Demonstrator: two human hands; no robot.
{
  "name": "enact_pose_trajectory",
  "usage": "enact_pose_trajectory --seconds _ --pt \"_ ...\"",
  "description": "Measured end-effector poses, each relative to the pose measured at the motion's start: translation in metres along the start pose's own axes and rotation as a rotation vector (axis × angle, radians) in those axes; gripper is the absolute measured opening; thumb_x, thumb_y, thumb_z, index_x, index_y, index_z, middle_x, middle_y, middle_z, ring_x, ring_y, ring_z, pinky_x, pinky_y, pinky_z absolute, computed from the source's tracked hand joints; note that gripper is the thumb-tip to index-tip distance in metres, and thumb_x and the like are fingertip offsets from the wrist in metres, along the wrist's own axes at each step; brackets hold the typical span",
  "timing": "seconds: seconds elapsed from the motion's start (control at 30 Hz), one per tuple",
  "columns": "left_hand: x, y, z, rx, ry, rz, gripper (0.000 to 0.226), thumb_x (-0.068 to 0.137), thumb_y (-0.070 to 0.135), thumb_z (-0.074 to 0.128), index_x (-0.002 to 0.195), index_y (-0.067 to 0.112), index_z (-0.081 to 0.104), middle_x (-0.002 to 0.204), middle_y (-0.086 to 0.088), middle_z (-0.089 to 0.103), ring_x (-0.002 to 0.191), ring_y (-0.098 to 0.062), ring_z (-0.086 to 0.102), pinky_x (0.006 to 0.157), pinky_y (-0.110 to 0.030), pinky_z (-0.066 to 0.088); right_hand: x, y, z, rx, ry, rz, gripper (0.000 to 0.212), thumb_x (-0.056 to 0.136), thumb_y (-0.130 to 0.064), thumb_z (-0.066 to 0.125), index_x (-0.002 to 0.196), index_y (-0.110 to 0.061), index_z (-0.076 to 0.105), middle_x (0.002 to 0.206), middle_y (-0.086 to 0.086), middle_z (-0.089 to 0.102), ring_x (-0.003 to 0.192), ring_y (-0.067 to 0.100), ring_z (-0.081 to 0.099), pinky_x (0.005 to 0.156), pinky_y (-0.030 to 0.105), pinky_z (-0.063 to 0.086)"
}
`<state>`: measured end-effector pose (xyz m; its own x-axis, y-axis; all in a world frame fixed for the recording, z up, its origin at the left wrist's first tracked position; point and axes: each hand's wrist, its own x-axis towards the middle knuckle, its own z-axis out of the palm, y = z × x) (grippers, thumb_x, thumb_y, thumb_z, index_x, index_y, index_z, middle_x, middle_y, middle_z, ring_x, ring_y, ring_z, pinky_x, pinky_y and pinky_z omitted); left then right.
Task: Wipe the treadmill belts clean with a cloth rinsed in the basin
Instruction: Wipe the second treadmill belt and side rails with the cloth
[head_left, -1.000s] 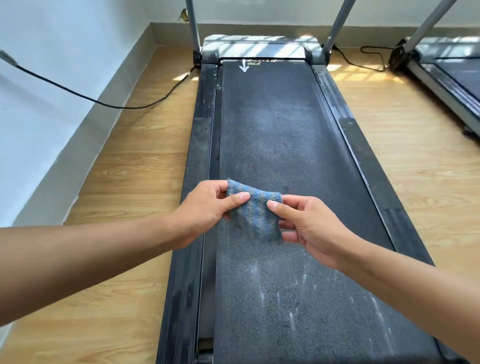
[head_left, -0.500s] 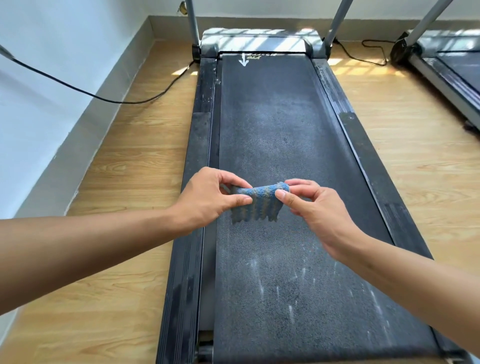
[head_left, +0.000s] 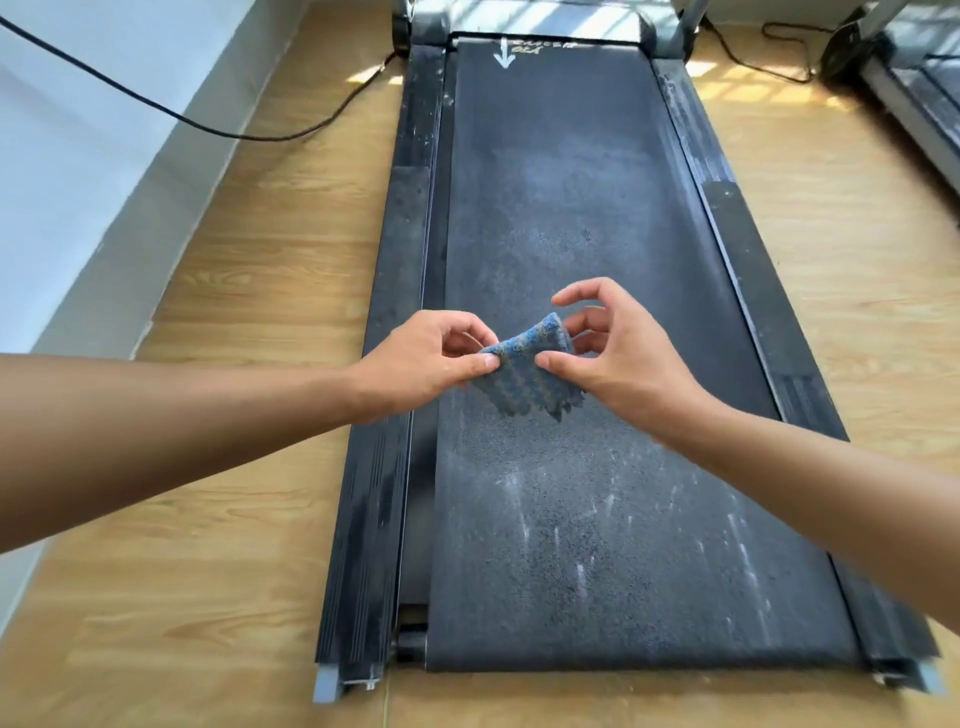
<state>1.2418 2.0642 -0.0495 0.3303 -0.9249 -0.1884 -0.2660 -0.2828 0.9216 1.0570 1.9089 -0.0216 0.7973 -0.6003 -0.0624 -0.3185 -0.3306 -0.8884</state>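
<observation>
the blue and grey patterned cloth (head_left: 524, 371) is hanging over the middle of the treadmill belt (head_left: 571, 208), folded at its top edge, its lower edge dangling toward the belt; whether it is touching the belt cannot be told. the left hand (head_left: 426, 358) is pinching the cloth's upper left corner between thumb and forefinger. the right hand (head_left: 618, 353) is gripping the upper right part: its thumb is pressing on the near face, its lower fingers are curling behind the fold, and its forefinger is arching clear above, touching nothing. the belt is showing pale dust across its middle and whitish streaks at the near end, with a white arrow (head_left: 504, 54) at the far end. black side rails (head_left: 400, 260) are flanking the belt. the machine is standing on a wood-pattern floor (head_left: 234, 364); a black cable (head_left: 234, 134) is trailing across it at left, and part of a second treadmill (head_left: 914, 88) is showing at far right.
</observation>
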Motion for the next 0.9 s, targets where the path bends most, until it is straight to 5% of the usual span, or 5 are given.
enact_pose_trajectory --seconds 0.3,0.43,0.53,0.63,0.9 --pt "0.038 -0.063 -0.044 0.912 -0.104 0.227 0.05 0.101 0.017 0.052 0.15 0.019 0.046 0.157 -0.001 0.046 0.141 -0.023 0.047 0.112 -0.046 0.043 -0.028 0.052 0.082 -0.568 -0.414 -0.037 0.024 0.094 -0.026 0.066 0.118 -0.029 0.064 0.116 -0.011 0.061 0.111 0.014 0.059 0.093 0.04 0.053" --pt "0.039 -0.098 -0.044 1.266 -0.255 0.196 0.059 0.112 0.041 0.03 0.167 0.023 0.016 0.177 0.001 0.001 0.163 -0.023 0.003 0.128 -0.048 0.019 -0.03 0.062 0.107 -0.604 -0.152 -0.107 0.038 0.098 -0.007 0.055 0.134 -0.015 0.06 0.14 -0.001 0.052 0.128 0.023 0.049 0.096 0.033 0.049" --pt "0.036 -0.119 -0.04 1.262 -0.285 0.172 0.064 0.111 0.049 0.018 0.168 0.024 0.004 0.176 0.004 -0.008 0.163 -0.02 -0.006 0.13 -0.053 0.005 -0.029 0.072 0.137 -0.688 -0.133 0.015 0.062 0.106 -0.029 0.051 0.158 -0.001 0.034 0.17 0.017 0.019 0.157 0.032 0.019 0.127 0.039 0.024" --pt "0.033 -0.139 -0.037 1.222 -0.224 0.22 0.067 0.107 0.049 0.006 0.168 0.022 0.009 0.176 0.004 -0.003 0.163 -0.018 -0.001 0.13 -0.053 0.0 -0.027 0.086 0.176 -0.822 -0.139 0.126 0.091 0.102 -0.065 0.02 0.164 0.0 0.004 0.172 0.019 -0.012 0.16 0.029 -0.013 0.131 0.042 -0.001" --pt "0.051 -0.142 -0.056 0.805 -0.311 0.209 0.066 0.109 0.009 0.037 0.168 0.021 0.011 0.176 0.008 0.006 0.161 -0.009 -0.001 0.129 -0.042 -0.01 0.018 0.09 0.197 -0.94 -0.045 0.046 0.082 0.106 -0.058 0.021 0.165 -0.002 0.01 0.174 0.015 0.001 0.162 0.025 -0.005 0.131 0.044 0.007"
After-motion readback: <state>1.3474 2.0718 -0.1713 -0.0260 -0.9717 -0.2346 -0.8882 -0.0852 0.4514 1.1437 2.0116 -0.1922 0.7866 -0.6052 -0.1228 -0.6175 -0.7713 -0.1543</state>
